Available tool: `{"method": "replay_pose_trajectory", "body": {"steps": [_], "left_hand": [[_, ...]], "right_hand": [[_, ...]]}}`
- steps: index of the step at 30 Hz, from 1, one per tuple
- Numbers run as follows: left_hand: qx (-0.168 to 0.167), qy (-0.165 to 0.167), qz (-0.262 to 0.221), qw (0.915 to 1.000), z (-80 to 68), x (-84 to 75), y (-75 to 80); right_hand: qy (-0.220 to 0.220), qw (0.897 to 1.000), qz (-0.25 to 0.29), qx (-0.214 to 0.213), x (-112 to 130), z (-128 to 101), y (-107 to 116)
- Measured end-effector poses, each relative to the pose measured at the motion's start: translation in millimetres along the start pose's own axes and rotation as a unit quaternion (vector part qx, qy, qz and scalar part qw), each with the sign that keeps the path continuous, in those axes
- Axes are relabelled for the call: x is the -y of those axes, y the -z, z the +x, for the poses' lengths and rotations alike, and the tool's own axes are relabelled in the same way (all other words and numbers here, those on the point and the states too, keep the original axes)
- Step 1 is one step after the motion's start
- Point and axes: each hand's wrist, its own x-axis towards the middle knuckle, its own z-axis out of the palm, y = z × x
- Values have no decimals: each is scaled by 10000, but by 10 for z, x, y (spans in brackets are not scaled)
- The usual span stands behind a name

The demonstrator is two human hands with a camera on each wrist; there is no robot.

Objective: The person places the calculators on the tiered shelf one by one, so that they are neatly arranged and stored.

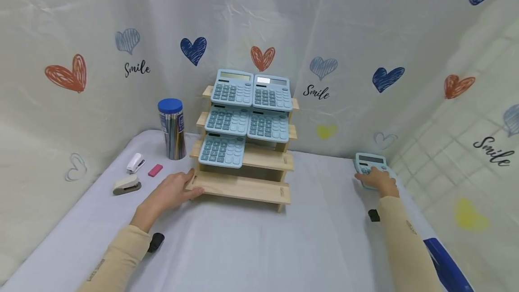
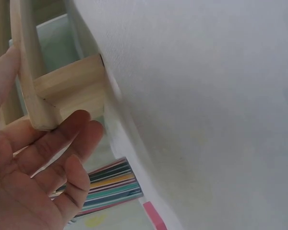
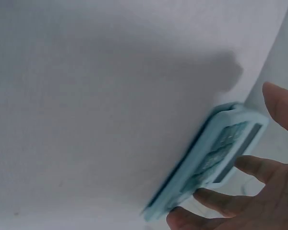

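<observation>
A stepped wooden rack (image 1: 239,187) stands at the table's middle, holding several light blue calculators (image 1: 232,88) on its upper tiers. At its lower left corner, my left hand (image 1: 172,190) grips the bottom board, thumb along the front and fingers round the end. The left wrist view shows this board (image 2: 31,91) between thumb and fingers. Far to the right, my right hand (image 1: 380,181) is over another light blue calculator (image 1: 371,159). In the right wrist view its fingers are spread at the keys of that calculator (image 3: 221,143), thumb apart from it. Whether the fingertips touch is unclear.
Left of the rack stand a blue-lidded tub of pencils (image 1: 174,134), two staplers (image 1: 126,184) and a pink eraser (image 1: 155,170). A patterned curtain (image 1: 284,21) hangs behind the table. Something blue (image 1: 446,265) lies at the lower right edge.
</observation>
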Motion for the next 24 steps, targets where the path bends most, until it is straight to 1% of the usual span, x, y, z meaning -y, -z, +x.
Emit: {"method": "replay_pose_trajectory", "body": {"steps": [3,7,13,18,21,24], "left_hand": [[9,10,-11,10000,-9,-15,-33],[32,17,7,10000,-11,-43,-58],[36,48,37,10000,-16,-55,-57],[26,81,30,10000,-12,-53,-37],[30,104,35,9999,-12,-44,-14],[-14,26,66,10000,-13,-25,12]], "right_hand": [[-245,9994,195,120,-84,8,-1],[-461,9984,335,34,-205,45,-23],[-390,9983,411,148,-333,79,-12],[-311,9988,375,76,-317,82,-22],[-292,9990,326,39,-255,88,-60],[-225,9996,178,56,-143,64,-82]]}}
